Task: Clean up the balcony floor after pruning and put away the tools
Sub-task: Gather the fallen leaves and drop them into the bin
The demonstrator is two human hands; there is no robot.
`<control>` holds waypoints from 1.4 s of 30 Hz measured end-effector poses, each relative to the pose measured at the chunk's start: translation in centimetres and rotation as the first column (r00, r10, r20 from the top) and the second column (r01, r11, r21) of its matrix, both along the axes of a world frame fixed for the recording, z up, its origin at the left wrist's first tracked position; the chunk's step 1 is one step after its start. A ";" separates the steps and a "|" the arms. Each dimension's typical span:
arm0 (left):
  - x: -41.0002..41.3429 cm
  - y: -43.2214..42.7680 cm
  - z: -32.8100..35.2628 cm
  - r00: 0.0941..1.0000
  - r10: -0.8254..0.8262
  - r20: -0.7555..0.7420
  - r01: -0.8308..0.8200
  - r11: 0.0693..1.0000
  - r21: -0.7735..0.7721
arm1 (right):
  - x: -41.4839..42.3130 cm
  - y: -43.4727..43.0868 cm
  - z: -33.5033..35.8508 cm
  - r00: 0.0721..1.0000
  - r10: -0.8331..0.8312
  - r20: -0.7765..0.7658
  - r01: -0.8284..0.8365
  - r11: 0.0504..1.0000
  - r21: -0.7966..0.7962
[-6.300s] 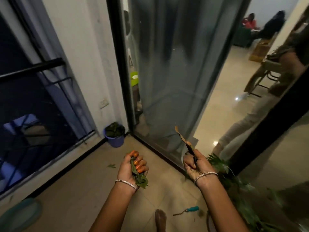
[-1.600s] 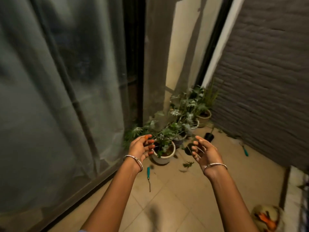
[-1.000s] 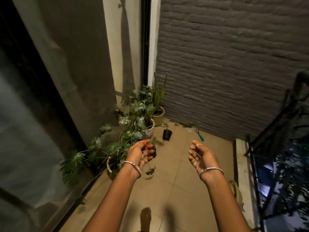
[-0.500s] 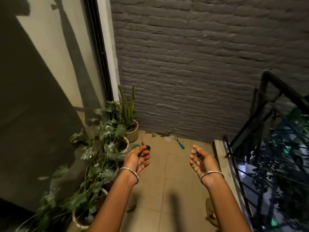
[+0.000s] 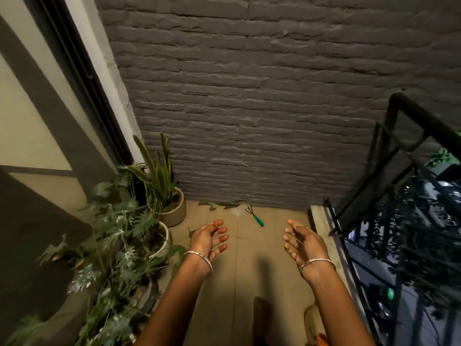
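Note:
A small hand rake with a teal handle (image 5: 255, 217) lies on the tan tiled floor (image 5: 249, 270) near the foot of the grey brick wall. Cut green leaves (image 5: 219, 206) lie scattered along the wall's base, left of the rake. My left hand (image 5: 209, 239) and my right hand (image 5: 301, 242) are held out in front of me above the floor, palms facing each other, fingers relaxed and holding nothing. Both hands are nearer to me than the rake and apart from it.
Several potted plants line the left side, among them a tall spiky plant in a beige pot (image 5: 174, 208) in the corner. A black metal railing (image 5: 404, 151) runs along the right above a low ledge (image 5: 324, 236). An orange object (image 5: 320, 339) shows at the bottom edge.
My view has swung from the glass door round to the brick end wall. The leaves my hands gripped earlier are gone from them, and both hands now hang empty and open.

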State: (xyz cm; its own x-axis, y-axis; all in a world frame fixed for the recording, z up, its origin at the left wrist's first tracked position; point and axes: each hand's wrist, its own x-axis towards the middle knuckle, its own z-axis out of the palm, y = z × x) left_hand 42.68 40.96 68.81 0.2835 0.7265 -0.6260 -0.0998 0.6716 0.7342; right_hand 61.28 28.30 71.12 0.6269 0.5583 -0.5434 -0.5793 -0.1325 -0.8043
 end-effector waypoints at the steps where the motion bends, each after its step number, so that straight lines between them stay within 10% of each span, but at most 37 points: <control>1: 1.2 1.1 -0.1 1.000 0.013 0.000 -0.013 1.000 0.000 | 1.4 1.3 -0.1 1.000 0.004 0.004 -0.004 1.000 0.001; 24: 20.6 22.5 -8.7 0.898 0.433 -0.077 -0.440 0.884 -0.157 | 25.9 32.8 -8.1 0.950 0.294 -0.103 -0.307 0.942 -0.137; 42: 27.9 39.0 -18.4 0.779 0.601 -0.177 -0.624 0.718 -0.307 | 31.1 54.7 -22.6 0.764 0.643 -0.053 -0.593 0.668 -0.449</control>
